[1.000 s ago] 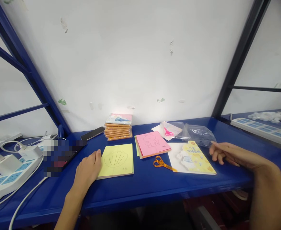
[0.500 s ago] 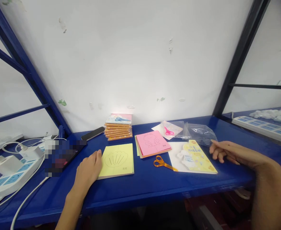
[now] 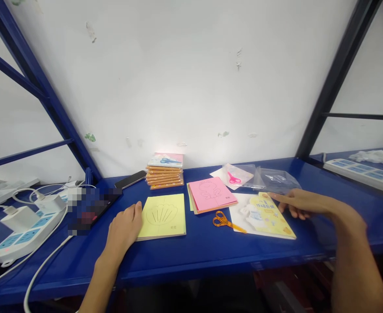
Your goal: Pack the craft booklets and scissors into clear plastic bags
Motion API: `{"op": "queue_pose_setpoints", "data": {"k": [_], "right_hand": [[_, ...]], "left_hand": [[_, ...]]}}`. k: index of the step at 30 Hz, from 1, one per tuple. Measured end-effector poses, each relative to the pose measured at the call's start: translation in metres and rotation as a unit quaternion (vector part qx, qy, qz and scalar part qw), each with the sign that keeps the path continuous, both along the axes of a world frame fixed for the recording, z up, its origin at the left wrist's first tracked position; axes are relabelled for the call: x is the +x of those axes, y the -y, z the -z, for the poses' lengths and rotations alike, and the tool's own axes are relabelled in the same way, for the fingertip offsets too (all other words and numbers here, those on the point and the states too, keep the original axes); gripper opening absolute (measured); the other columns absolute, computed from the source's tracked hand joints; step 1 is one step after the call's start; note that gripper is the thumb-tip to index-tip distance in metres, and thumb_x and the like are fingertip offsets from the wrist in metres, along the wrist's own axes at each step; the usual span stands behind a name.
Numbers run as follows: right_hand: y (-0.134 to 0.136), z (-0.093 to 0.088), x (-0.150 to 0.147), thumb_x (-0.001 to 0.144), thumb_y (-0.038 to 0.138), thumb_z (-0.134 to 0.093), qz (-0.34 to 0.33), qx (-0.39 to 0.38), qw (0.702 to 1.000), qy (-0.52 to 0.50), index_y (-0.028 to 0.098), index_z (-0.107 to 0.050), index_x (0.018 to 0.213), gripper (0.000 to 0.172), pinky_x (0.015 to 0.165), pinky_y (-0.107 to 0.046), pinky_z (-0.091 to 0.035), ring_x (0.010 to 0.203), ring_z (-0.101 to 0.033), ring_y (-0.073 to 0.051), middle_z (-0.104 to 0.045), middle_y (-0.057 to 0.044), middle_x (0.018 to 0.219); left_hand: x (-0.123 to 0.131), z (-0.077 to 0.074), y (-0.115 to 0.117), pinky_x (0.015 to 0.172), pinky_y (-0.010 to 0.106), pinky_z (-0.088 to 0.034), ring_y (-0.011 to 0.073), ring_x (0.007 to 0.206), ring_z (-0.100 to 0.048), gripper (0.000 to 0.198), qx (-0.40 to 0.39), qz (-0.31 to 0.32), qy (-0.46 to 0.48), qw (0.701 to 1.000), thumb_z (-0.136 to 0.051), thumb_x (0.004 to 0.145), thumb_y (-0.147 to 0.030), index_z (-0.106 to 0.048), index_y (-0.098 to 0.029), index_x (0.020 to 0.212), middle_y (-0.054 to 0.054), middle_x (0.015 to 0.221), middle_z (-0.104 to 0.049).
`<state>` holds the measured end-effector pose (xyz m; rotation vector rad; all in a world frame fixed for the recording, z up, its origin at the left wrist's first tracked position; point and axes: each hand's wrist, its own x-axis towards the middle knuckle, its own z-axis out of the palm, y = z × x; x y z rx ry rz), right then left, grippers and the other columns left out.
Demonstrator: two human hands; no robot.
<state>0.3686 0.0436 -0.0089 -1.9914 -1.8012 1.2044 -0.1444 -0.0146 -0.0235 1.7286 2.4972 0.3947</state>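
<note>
My left hand (image 3: pixel 125 222) lies on the blue table, its loosely bent fingers against the left edge of a yellow paper stack (image 3: pixel 165 216) with a shell drawing on top. My right hand (image 3: pixel 299 202) is over the upper right corner of a yellow and white booklet (image 3: pixel 259 215). Its index finger stretches across the cover, with the other fingers loosely bent; whether it presses down, I cannot tell. Between the hands lie a pink paper stack (image 3: pixel 212 194) with a line drawing and orange scissors (image 3: pixel 223 220), whose tip end rests at the booklet's left side.
Several packaged sets (image 3: pixel 164 172) are piled by the wall. Pink scissors (image 3: pixel 233 178) and clear plastic wrappers (image 3: pixel 276 179) lie at the back. A black phone (image 3: pixel 130 179), a second dark device (image 3: pixel 100 211) and a cabled power strip (image 3: pixel 31 234) occupy the left.
My right hand has moved left, bringing its index finger over the booklet's corner. My left hand stays by the yellow stack. The whole view has shifted slightly.
</note>
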Motion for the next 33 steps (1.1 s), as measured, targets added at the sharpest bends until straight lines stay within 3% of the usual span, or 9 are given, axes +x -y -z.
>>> {"op": "queue_pose_setpoints", "data": {"k": [4, 9, 13, 17, 29, 33], "right_hand": [[-0.003, 0.001, 0.002, 0.08, 0.082, -0.056, -0.001, -0.001, 0.999, 0.033, 0.02, -0.073, 0.071, 0.065, 0.056, -0.038, -0.043, 0.052, -0.053, -0.018, -0.064, -0.009, 0.062], [-0.002, 0.0, 0.003, 0.079, 0.086, -0.052, 0.033, -0.004, 0.997, 0.067, 0.023, -0.068, 0.063, 0.067, 0.063, -0.046, -0.05, 0.063, -0.065, -0.028, -0.07, -0.013, 0.069], [0.002, -0.007, -0.014, 0.074, 0.087, -0.057, 0.043, -0.004, 0.996, 0.073, 0.023, -0.066, 0.062, 0.066, 0.062, -0.043, -0.053, 0.066, -0.067, -0.027, -0.073, -0.013, 0.072], [0.004, -0.011, -0.026, 0.074, 0.08, -0.065, 0.012, 0.0, 0.999, 0.042, 0.021, -0.068, 0.062, 0.06, 0.06, -0.039, -0.053, 0.065, -0.066, -0.024, -0.074, -0.011, 0.075], [0.008, -0.02, -0.039, 0.079, 0.077, -0.063, -0.032, 0.018, 0.999, -0.03, 0.022, -0.066, 0.106, 0.061, 0.069, -0.031, -0.058, 0.087, -0.074, -0.026, -0.078, -0.012, 0.095], [0.003, -0.015, -0.037, 0.079, 0.079, -0.062, -0.047, 0.041, 0.997, -0.048, 0.028, -0.052, 0.138, 0.078, 0.066, -0.032, -0.059, 0.078, -0.073, -0.024, -0.074, -0.006, 0.083]], "left_hand": [[0.0, 0.0, 0.0, 0.086, 0.048, -0.047, 0.0427, 0.107, -0.068, 0.06, 0.001, 0.002, 0.0, 1.0, -0.015, 0.101, -0.047, -0.069, -0.021, 0.103, 0.021, 0.11, -0.076], [0.001, -0.001, 0.001, 0.084, 0.048, -0.048, 0.042, 0.105, -0.069, 0.061, 0.003, 0.0, -0.004, 1.0, -0.016, 0.102, -0.046, -0.07, -0.021, 0.107, 0.02, 0.107, -0.077], [0.001, -0.001, 0.001, 0.084, 0.047, -0.048, 0.0415, 0.105, -0.07, 0.06, 0.002, -0.003, -0.01, 1.0, -0.016, 0.101, -0.047, -0.07, -0.021, 0.11, 0.02, 0.107, -0.077], [0.002, -0.002, 0.001, 0.084, 0.047, -0.048, 0.0414, 0.106, -0.069, 0.061, -0.004, -0.006, -0.014, 1.0, -0.015, 0.101, -0.047, -0.07, -0.022, 0.103, 0.019, 0.108, -0.077], [0.002, -0.001, 0.0, 0.083, 0.048, -0.048, 0.043, 0.106, -0.068, 0.06, -0.001, -0.004, -0.013, 1.0, -0.017, 0.101, -0.047, -0.07, -0.022, 0.114, 0.02, 0.11, -0.077], [0.001, 0.0, -0.001, 0.083, 0.048, -0.049, 0.0427, 0.106, -0.069, 0.061, 0.002, -0.005, -0.014, 1.0, -0.017, 0.101, -0.047, -0.07, -0.021, 0.116, 0.02, 0.109, -0.077]]}}
